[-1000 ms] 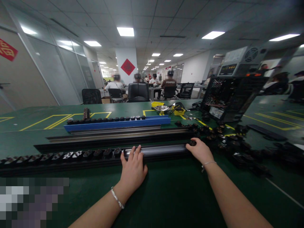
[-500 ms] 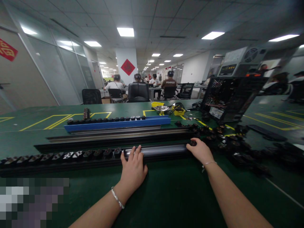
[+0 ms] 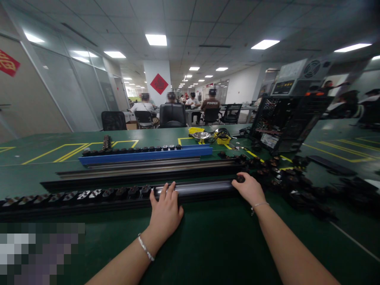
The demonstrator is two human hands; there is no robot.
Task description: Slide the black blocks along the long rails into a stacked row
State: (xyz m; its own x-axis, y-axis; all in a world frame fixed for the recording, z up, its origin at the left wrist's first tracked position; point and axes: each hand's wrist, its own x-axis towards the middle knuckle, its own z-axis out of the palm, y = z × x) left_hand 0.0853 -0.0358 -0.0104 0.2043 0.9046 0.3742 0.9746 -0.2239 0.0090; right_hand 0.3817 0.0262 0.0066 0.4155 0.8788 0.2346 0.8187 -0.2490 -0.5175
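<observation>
A long black track (image 3: 204,189) lies across the green table in front of me. Small dark blocks with metal pieces (image 3: 108,192) stand in a row along its left part; farther right its grey channel is bare. My left hand (image 3: 166,208) rests on the track just right of the last block, fingers spread, the index fingertip by that block. At the track's right end my right hand (image 3: 251,189) pinches a small black block (image 3: 240,179) between thumb and fingers. Much of that block is hidden by the fingers.
Behind lie more dark tracks (image 3: 148,172) and a blue rail (image 3: 142,154) with several blocks. Loose black parts (image 3: 308,202) are heaped at the right. Farther back stand a metal bowl (image 3: 202,136), a yellow bin (image 3: 222,138) and an open computer case (image 3: 285,122).
The view has shifted very slightly. Both hands stay in the same places on the track, and the blocks have not visibly moved.
</observation>
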